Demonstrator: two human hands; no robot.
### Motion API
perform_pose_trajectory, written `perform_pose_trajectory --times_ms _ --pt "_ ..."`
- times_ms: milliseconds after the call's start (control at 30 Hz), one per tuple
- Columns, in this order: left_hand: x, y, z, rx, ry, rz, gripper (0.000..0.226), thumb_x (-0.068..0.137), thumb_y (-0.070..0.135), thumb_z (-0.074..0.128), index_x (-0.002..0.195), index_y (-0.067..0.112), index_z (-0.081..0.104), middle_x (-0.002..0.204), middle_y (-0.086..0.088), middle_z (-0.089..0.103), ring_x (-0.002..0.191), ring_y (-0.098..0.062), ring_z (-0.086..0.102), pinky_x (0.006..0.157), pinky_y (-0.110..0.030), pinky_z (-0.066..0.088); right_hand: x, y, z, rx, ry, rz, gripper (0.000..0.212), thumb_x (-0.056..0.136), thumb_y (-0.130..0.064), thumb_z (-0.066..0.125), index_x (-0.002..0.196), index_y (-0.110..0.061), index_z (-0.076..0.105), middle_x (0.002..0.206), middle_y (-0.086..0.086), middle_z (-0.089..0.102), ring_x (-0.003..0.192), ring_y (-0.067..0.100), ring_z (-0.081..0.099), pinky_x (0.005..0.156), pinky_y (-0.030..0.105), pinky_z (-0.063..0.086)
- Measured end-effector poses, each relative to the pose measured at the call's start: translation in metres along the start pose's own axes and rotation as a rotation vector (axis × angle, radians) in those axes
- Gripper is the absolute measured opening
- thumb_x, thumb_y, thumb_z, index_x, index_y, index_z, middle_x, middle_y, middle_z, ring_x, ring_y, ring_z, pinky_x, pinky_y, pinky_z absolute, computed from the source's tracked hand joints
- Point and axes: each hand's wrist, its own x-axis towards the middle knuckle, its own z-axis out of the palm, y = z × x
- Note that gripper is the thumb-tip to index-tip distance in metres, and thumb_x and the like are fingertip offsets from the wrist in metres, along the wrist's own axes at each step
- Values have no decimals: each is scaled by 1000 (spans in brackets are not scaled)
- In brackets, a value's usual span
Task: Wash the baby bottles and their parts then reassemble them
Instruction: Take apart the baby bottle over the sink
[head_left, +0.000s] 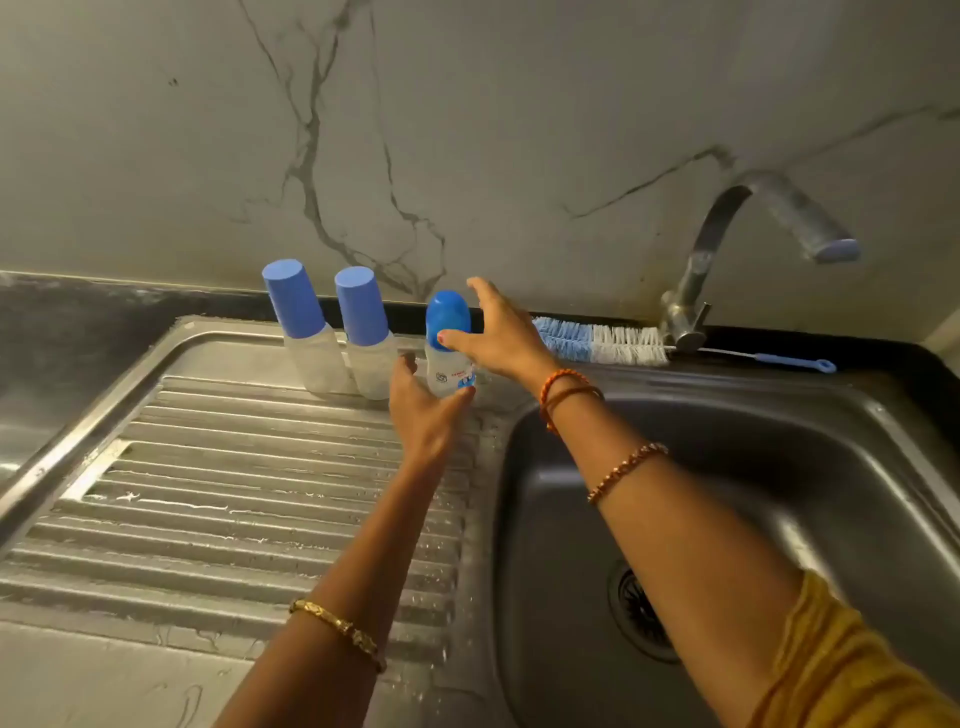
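Note:
Three clear baby bottles with blue caps stand in a row at the back of the steel drainboard (234, 493). The left bottle (311, 358) and the middle bottle (370, 366) have tall cylindrical caps. The third bottle (442, 375), with a rounded blue cap and a printed label, is nearest the sink. My left hand (423, 415) cups its base, thumb on one side and fingers on the other. My right hand (501, 338) hovers beside its cap with fingers spread, and only the thumb tip touches the cap.
A blue and white bottle brush (597, 343) lies along the back ledge behind the sink basin (779, 467). The faucet (727, 223) arches over the basin at the right. The drain (639, 608) is uncovered. The drainboard is wet, and a marble wall stands behind.

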Motion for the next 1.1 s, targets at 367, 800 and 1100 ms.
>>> perform_pose_trajectory --times_ms 367,800,1100 --pt "6 -5 13 41 6 111 64 73 12 76 127 7 42 117 -5 51 96 -10 52 65 -6 44 4 9 14 -45 107 -84 58 83 -24 68 130 -9 38 127 11 51 109 25 54 80 27 44" --pt "-83 16 40 527 -136 652 52 59 30 74 104 7 61 96 -12 64 83 -31 61 73 -35 43 -148 74 -79 361 163 112 45 72 -16 77 110 -12 52 98 1 57 82 10 56 72 18 48" --pt "-160 -8 80 718 -130 1300 29 74 28 45 91 11 61 100 -6 54 89 -21 45 78 -31 36 -228 146 -93 187 -434 459 37 69 -15 79 100 -11 58 87 0 61 75 8 59 63 16 48"
